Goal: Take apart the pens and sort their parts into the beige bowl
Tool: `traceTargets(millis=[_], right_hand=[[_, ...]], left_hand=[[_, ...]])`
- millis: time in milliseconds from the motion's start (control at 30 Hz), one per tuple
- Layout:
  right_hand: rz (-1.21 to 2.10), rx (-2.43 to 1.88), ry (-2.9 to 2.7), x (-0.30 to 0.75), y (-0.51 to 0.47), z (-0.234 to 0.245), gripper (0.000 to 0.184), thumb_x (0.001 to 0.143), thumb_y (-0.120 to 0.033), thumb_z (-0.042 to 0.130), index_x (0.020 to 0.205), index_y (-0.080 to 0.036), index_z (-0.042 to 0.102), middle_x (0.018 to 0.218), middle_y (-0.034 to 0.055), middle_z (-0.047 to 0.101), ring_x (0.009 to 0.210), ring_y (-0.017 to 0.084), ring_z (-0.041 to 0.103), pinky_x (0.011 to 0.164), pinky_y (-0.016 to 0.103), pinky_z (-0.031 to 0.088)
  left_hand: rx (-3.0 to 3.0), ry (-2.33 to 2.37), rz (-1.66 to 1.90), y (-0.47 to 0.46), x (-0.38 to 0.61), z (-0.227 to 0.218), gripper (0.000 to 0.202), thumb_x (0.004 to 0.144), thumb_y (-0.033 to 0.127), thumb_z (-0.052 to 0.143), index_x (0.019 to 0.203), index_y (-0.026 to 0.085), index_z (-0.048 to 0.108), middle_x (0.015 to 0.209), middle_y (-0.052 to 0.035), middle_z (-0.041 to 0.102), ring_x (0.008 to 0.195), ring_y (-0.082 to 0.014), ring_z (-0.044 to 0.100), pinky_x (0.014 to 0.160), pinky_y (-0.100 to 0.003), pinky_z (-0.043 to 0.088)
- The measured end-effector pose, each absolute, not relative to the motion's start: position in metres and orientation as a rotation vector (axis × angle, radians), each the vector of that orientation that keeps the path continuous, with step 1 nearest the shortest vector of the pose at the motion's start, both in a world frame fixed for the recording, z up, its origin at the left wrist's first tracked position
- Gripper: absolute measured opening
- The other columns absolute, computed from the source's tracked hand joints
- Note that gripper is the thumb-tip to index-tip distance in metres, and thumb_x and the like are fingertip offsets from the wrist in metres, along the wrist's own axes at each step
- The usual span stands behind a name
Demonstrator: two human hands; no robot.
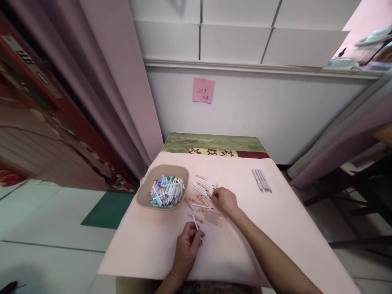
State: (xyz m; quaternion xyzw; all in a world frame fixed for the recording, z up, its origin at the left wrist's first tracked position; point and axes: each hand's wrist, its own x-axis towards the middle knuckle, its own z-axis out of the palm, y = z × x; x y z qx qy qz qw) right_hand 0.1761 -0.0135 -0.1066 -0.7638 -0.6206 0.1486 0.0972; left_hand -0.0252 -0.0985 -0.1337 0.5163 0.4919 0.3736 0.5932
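- beige tray (141, 195), at the left of the pink sheet (275, 232), is shown filled with small coloured caps (167, 191).
- left hand (186, 248) is closed in a pinch on one thin white pen (196, 226), near the sheet's front edge.
- loose pen parts (202, 195) are scattered just beside the tray. right hand (225, 201) is laid on them with fingers curled; whether a piece is gripped cannot be told.
- step judged: one piece is sought while the pen is held; a fine pinch on a single part is called for.
- bundled pens (261, 180) are laid well apart at the right.
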Motion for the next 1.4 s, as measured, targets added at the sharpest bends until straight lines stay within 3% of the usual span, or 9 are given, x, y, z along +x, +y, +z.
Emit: traceTargets(millis=[233,333,700,1033,1133,1233,1400], right_hand=[[0.414,-2.261,-1.833,0.17,-0.016,-0.104,0.02,0.085,-0.03,0.054,0.087,-0.021,0.071,0.092,0.0068,0.071,0.079,0.018,0.064,0.065,0.025,0.037],[0.411,-2.199,-1.838,0.167,-0.023,-0.095,0.02,0.088,-0.029,0.05,0.092,-0.023,0.069,0.096,0.0045,0.07,0.081,0.017,0.063,0.066,0.024,0.037],[0.469,-2.078,-1.702,0.174,-0.091,-0.107,0.011,0.086,-0.025,0.053,0.084,-0.023,0.063,0.085,-0.0004,0.066,0.07,0.013,0.06,0.064,0.023,0.036],[0.47,-2.025,-1.836,0.166,-0.12,-0.122,0.012,0.087,-0.026,0.052,0.087,-0.022,0.063,0.087,0.0012,0.066,0.069,0.014,0.062,0.059,0.022,0.036],[0.519,-1.969,-1.734,0.167,-0.118,-0.12,0.011,0.085,-0.027,0.054,0.081,-0.021,0.062,0.077,0.0007,0.065,0.063,0.014,0.059,0.058,0.023,0.037],[0.75,-1.788,-1.442,0.17,-0.117,-0.111,0.016,0.084,-0.036,0.057,0.082,-0.02,0.061,0.064,-0.001,0.061,0.056,0.013,0.055,0.055,0.024,0.039],[1.124,-1.38,-0.943,0.163,-0.117,-0.08,0.036,0.076,-0.049,0.067,0.093,-0.018,0.065,0.066,0.0008,0.061,0.053,0.012,0.052,0.051,0.024,0.045]], left_hand=[[1.209,1.116,0.892,-0.099,-0.027,-0.139,0.021,0.082,0.04,0.061,0.088,0.021,0.053,0.07,-0.0009,0.067,0.054,-0.0123,0.054,0.049,-0.021,0.038],[1.184,1.125,0.944,-0.1,-0.029,-0.139,0.02,0.085,0.039,0.057,0.089,0.021,0.051,0.074,-0.0012,0.067,0.055,-0.0109,0.053,0.049,-0.02,0.039],[1.123,1.127,1.004,-0.101,-0.031,-0.137,0.02,0.09,0.041,0.05,0.093,0.021,0.049,0.086,-0.0038,0.069,0.059,-0.011,0.056,0.051,-0.022,0.042],[1.192,1.094,0.831,-0.098,-0.029,-0.13,0.022,0.088,0.042,0.054,0.087,0.02,0.052,0.076,-0.0017,0.068,0.055,-0.0109,0.052,0.051,-0.023,0.04],[1.148,1.102,0.849,-0.091,-0.028,-0.116,0.023,0.085,0.042,0.058,0.085,0.019,0.054,0.075,-0.0023,0.069,0.056,-0.0113,0.054,0.05,-0.022,0.04],[1.131,1.088,0.967,-0.077,-0.022,-0.086,0.022,0.083,0.039,0.062,0.086,0.017,0.058,0.081,-0.0046,0.072,0.063,-0.0129,0.06,0.062,-0.025,0.047],[0.809,1.019,1.172,-0.047,-0.002,-0.038,0.028,0.078,0.041,0.066,0.09,0.017,0.056,0.084,-0.0058,0.073,0.071,-0.0177,0.067,0.067,-0.031,0.053]])
